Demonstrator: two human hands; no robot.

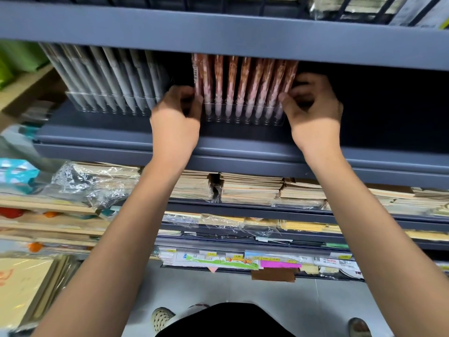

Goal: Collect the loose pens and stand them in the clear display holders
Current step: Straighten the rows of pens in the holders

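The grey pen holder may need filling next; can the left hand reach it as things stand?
Probably yes: the grey pen holder stands just beside the left hand on the same shelf, nothing between them. Its fingers would first have to release the pink pen holder.

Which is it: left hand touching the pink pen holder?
Touching. Head view shows left hand fingers curled round the pink pen holder at its left end.
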